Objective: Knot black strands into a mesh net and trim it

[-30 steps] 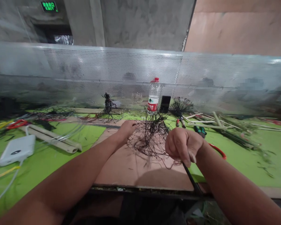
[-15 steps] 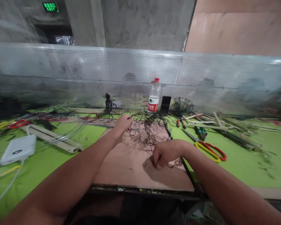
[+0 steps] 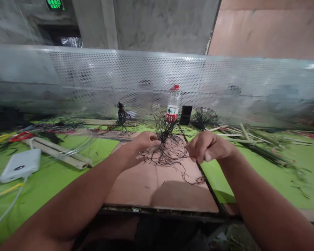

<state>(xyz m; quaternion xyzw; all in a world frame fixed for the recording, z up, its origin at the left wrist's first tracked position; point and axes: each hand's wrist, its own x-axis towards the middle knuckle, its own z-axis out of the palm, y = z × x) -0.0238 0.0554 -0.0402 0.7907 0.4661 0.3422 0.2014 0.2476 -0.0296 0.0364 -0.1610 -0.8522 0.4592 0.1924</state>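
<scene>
A tangled bundle of thin dark wires [image 3: 165,134] stands over the pinkish-brown board [image 3: 136,191], its upper ends fanned out and its lower strands curling loosely. My left hand [image 3: 146,142] is closed at the bundle's left side, thumb and fingers pinched on it. To the right, my right hand [image 3: 208,147] is closed with fingertips together, and a thin reddish-brown strand runs from them to the bundle's lower part. One loose curl of wire [image 3: 199,180] lies near the board's right edge. My right hand and forearm hide the scissors.
Behind the board stand a red-capped bottle [image 3: 172,104], a black phone [image 3: 185,115] and further wire bundles [image 3: 121,114]. On the left lie a white power bank [image 3: 21,165] with a cable and pale tubes [image 3: 60,153]. Sticks and stems [image 3: 264,150] lie right. A perforated metal screen [image 3: 115,76] spans the back.
My right hand has risen from the board and moved right, drawing a strand. My left hand has shifted slightly right and nearer. The wire bundle now stands more upright.
</scene>
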